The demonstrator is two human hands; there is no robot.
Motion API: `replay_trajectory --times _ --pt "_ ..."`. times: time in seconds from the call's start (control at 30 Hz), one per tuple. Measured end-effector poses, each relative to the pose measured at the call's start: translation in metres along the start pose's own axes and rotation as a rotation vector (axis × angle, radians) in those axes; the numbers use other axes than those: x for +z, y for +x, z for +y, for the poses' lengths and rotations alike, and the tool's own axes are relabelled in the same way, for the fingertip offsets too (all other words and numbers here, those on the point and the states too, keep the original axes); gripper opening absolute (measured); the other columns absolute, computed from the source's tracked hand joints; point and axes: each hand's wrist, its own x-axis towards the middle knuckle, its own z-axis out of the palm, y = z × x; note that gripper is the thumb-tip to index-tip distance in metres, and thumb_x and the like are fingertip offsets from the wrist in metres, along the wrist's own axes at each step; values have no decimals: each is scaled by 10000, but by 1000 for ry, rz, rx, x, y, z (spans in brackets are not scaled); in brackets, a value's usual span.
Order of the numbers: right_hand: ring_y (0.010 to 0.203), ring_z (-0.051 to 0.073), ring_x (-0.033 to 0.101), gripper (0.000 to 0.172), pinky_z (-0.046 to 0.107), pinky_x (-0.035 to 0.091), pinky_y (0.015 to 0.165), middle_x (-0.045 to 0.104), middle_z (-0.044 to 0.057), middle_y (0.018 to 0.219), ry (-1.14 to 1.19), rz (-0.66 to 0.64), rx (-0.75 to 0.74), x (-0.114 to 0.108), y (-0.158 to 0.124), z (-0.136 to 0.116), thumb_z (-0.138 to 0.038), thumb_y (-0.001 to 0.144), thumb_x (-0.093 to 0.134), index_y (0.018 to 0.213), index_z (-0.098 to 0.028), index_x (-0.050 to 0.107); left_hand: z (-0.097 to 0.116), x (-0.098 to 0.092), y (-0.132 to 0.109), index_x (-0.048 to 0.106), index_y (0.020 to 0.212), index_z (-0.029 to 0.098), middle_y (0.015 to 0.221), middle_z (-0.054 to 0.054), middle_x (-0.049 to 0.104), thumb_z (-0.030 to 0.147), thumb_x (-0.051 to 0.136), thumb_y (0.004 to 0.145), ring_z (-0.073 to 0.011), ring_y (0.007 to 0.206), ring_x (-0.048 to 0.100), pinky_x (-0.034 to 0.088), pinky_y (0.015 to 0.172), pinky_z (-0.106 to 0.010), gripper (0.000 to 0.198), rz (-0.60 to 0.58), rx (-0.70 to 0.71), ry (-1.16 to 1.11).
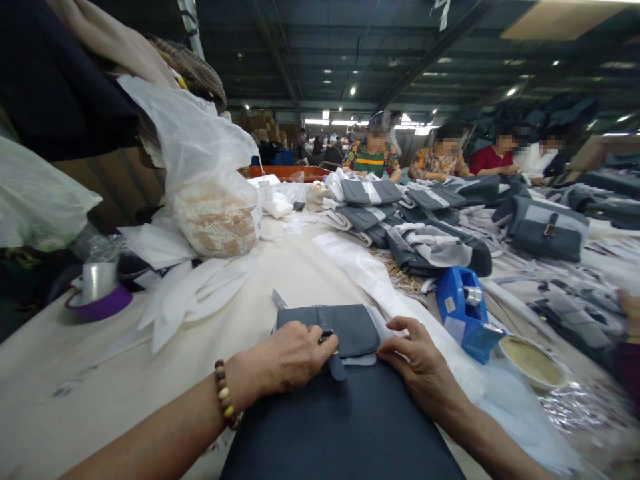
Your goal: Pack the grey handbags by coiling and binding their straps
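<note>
A dark blue-grey bag lies in front of me, its front pocket flap towards the far end. Down the flap runs a strap with a metal buckle, partly covered by my fingers. My left hand, a beaded bracelet at its wrist, is closed on the strap at the buckle. At the flap's right corner, my right hand has thumb and index finger pressed at the edge, the other fingers loosely curled. White lining paper shows under the flap.
Several grey bags are piled beyond, with a buckled bag to their right. A blue tape dispenser and a round tub stand right. At left are a plastic-wrapped bundle, white sheets and a purple tape roll. Co-workers sit opposite.
</note>
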Motion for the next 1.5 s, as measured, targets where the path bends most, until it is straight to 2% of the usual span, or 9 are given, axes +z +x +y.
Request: replay_trajectory --times 0.13,0.3,0.47,0.6,0.73,0.9,1.03,1.33,1.5 --pt "941 211 517 225 369 439 838 479 58 1076 9 -121 5 -5 0 0 -292 845 474 723 -229 652 1 2 0 489 1040 150 804 -71 601 96 365 861 -219 635 581 446 531 -319 224 14 3 6" --pt "1008 216 503 174 368 406 873 510 61 1079 -32 -172 -75 -10 1 0 -236 853 483 738 -216 612 9 5 -3 484 1100 112 831 -102 599 70 398 786 -248 690 569 453 586 -350 328 27 -1 36" --pt "911 218 525 84 400 368 838 603 42 929 -223 -324 -270 -15 4 -24 -202 834 543 882 -221 609 -3 -5 -4 536 1052 220 818 -44 587 160 427 825 -189 651 570 416 586 -288 259 -34 -65 -114" --pt "855 216 541 136 358 383 775 603 64 908 -327 -433 -284 -7 10 -40 -182 847 495 951 -185 582 -13 -11 -3 554 980 244 807 -8 584 171 497 742 -179 691 586 434 631 -271 256 -63 -103 -252" --pt "767 203 535 148 316 370 668 581 56 872 -411 -453 -365 4 17 -45 -203 823 496 961 -181 545 -1 -5 -10 501 957 180 854 -49 592 247 551 697 -225 753 583 483 706 -339 272 -40 -140 -249" --pt "709 182 513 106 305 324 611 579 35 829 -494 -455 -501 16 20 -43 -128 793 489 852 -189 552 15 11 -22 500 977 154 1075 -163 569 187 447 828 -286 1023 548 450 892 -425 161 11 -73 -107" --pt "702 176 502 109 295 334 619 583 36 800 -503 -445 -527 24 18 -37 -85 806 493 791 -174 554 17 19 -23 517 931 140 1011 -141 598 71 382 850 -243 976 565 456 894 -387 172 58 -19 -53" --pt "724 176 512 113 289 393 667 594 48 817 -422 -500 -542 24 22 -36 -80 807 475 820 -154 560 20 32 -28 527 988 80 1108 -204 590 70 326 872 -258 1084 531 398 969 -416 233 161 33 45" --pt "770 176 522 132 283 418 723 592 58 836 -373 -502 -515 26 19 -36 -66 788 468 842 -145 560 21 30 -31 526 1019 87 1119 -186 583 99 353 855 -263 1091 517 390 970 -404 239 128 6 11"
